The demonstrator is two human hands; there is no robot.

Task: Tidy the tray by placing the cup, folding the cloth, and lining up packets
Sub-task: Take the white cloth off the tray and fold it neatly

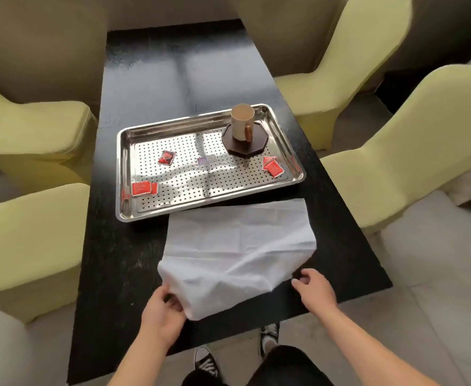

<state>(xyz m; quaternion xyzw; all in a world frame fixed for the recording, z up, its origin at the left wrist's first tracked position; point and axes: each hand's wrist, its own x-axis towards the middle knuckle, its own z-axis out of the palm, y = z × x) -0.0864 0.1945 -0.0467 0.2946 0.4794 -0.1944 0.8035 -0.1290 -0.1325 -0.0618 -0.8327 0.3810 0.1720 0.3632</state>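
While bunched, cloth (237,246) with one corner pinched in left hand (161,305), right hand (315,285) loose just beside it.

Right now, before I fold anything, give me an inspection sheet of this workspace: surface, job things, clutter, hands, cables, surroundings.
Surface: black table, glossy.
Job's things: steel tray; cup upright on dark coaster in its far right corner; red packets scattered in three spots; white cloth spread before the tray, near edge bunched.
Clutter: pale patch at tray centre, unclear what.
Hands: left hand grips the cloth's near left corner; right hand at its near right edge, grip unclear.
Cables: nothing seen.
Surroundings: yellow-green chairs both sides; tiled floor.
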